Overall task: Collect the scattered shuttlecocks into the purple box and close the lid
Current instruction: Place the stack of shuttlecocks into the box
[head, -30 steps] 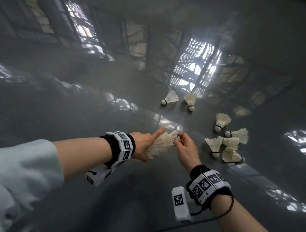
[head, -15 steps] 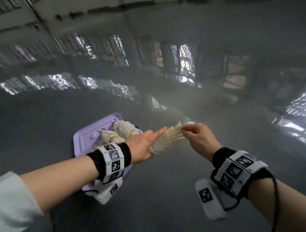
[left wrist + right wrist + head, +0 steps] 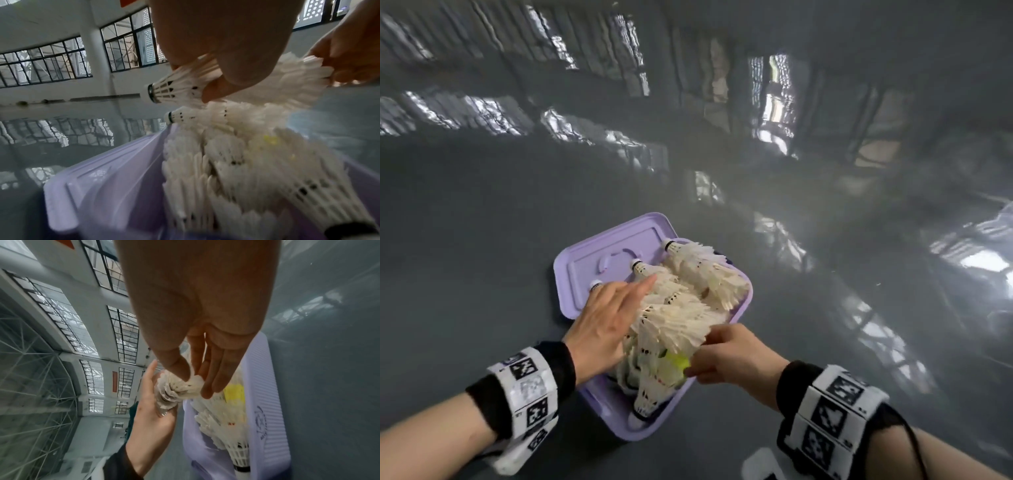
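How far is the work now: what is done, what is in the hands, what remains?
Done: many shuttlecocks lie in the purple box. In hand: the left hand and right hand hold a stacked row of shuttlecocks over it. Left: laying it down and closing the lid, still open.

The left hand [image 3: 604,323] hides the held shuttlecock's [image 3: 176,87] cork in the head view.

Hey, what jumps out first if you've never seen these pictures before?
A lilac plastic box sits open on the glossy grey floor, heaped with white feather shuttlecocks, its lid lying flat behind it. Above the heap the left hand and right hand hold a nested stack of shuttlecocks.
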{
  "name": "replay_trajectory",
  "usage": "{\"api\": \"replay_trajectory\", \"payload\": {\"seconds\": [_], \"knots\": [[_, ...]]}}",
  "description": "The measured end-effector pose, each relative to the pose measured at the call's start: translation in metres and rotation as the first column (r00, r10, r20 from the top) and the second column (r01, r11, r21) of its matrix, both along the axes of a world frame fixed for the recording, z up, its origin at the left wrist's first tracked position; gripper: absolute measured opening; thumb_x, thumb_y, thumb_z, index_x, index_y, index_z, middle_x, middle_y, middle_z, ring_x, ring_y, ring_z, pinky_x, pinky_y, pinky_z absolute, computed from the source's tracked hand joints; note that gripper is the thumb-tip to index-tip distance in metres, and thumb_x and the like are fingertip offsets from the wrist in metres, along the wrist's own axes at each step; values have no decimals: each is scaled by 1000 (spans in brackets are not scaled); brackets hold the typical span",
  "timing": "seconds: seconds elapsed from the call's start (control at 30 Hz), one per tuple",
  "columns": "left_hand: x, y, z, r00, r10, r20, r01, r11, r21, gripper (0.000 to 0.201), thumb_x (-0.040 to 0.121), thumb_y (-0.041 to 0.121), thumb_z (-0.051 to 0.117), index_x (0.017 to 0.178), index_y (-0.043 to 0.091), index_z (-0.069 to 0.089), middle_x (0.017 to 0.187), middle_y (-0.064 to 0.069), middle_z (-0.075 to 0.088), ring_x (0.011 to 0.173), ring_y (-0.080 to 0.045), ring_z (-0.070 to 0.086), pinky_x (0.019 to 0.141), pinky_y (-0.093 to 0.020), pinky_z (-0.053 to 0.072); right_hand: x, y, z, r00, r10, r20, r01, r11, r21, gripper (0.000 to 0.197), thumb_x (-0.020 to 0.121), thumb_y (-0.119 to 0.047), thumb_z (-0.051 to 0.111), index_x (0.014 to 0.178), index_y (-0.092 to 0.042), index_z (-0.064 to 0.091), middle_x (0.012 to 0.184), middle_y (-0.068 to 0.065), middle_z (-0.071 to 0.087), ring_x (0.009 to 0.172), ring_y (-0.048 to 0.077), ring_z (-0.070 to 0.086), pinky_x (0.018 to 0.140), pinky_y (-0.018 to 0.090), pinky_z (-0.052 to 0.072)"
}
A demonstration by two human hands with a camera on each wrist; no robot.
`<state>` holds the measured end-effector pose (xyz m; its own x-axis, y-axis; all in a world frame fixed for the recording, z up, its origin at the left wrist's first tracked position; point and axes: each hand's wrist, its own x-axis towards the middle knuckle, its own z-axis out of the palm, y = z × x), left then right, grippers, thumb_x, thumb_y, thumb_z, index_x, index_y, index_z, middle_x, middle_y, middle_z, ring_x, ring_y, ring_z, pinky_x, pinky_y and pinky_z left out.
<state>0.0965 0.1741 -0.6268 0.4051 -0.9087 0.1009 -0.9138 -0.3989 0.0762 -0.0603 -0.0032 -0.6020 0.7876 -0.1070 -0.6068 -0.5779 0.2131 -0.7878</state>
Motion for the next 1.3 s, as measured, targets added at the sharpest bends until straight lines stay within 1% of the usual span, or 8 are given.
{"api": "replay_trajectory", "payload": {"seconds": [0.07, 0.2, 0.4, 0.63, 0.87, 0.97, 1.1, 1.3], "knots": [[9, 8, -8, 999, -39, -6, 39, 999, -37, 77, 61, 3, 38, 137, 17, 42, 129, -1, 53, 101, -27, 53, 89, -33, 36, 5, 8, -1, 1000, 4, -21, -4, 1000, 20, 4, 86, -8, 57, 83, -6, 55, 79, 9, 59, 77, 23, 68, 67, 28, 51], [12, 14, -19, 999, -46, -15, 44, 987, -153, 78, 52, -11, 60, 122, 21, 54, 129, -4, 50, 108, -27, 51, 95, -34, 35, 10, 12, -4, 1000, 8, -22, -8, 1000, -12, 18, 90, -17, 53, 80, -6, 63, 78, 7, 64, 79, 26, 71, 66, 28, 53], [27, 6, -34, 982, -171, -81, 169, 985, -32, 86, 44, -3, 67, 124, 22, 46, 128, -10, 41, 112, -28, 48, 96, -37, 44, 6, 10, -17, 992, 115, -55, -121, 985, -127, 29, 88, -27, 63, 86, 0, 72, 94, 14, 74, 84, 22, 71, 78, 31, 58], [31, -15, -42, 967, -235, -99, 232, 972, -34, 72, 46, -3, 67, 111, 17, 45, 129, -12, 40, 119, -25, 40, 104, -34, 36, 3, 28, -24, 999, 39, -20, -43, 955, -293, 36, 83, -30, 66, 74, 4, 70, 74, 12, 73, 58, 12, 61, 70, 32, 58], [29, -14, -45, 971, -218, -102, 214, 976, -50, 67, 45, 0, 71, 104, 19, 45, 143, -17, 32, 137, -31, 27, 112, -42, 25, 2, 49, -32, 999, 2, 41, 10, 961, -276, 38, 85, -35, 61, 71, -1, 70, 74, 12, 73, 64, 18, 65, 72, 39, 58], [29, -8, -45, 967, -233, -104, 236, 972, 13, 63, 50, 3, 60, 109, 17, 43, 152, -18, 22, 145, -34, 15, 115, -47, 22, 2, 53, -35, 987, 148, 59, -109, 895, -434, 45, 92, -38, 51, 74, -1, 68, 76, 13, 72, 60, 15, 60, 72, 37, 56], [33, -14, -47, 958, -268, -100, 277, 956, 96, 64, 59, 19, 47, 122, 11, 39, 157, -22, 11, 147, -35, 6, 116, -53, 17, 2, 36, -38, 997, 67, 28, -41, 838, -545, 44, 93, -31, 48, 68, 0, 66, 67, 9, 71, 61, 20, 67, 66, 33, 56], [36, -32, -50, 969, -239, -56, 245, 952, 182, 109, 58, 4, 48, 151, 12, -8, 159, -16, -13, 147, -30, -14, 120, -50, -2, 6, 9, -50, 999, -30, 22, 37, 762, -647, 42, 90, -31, 50, 66, 1, 62, 66, 11, 69, 64, 26, 67, 66, 37, 56]]}}
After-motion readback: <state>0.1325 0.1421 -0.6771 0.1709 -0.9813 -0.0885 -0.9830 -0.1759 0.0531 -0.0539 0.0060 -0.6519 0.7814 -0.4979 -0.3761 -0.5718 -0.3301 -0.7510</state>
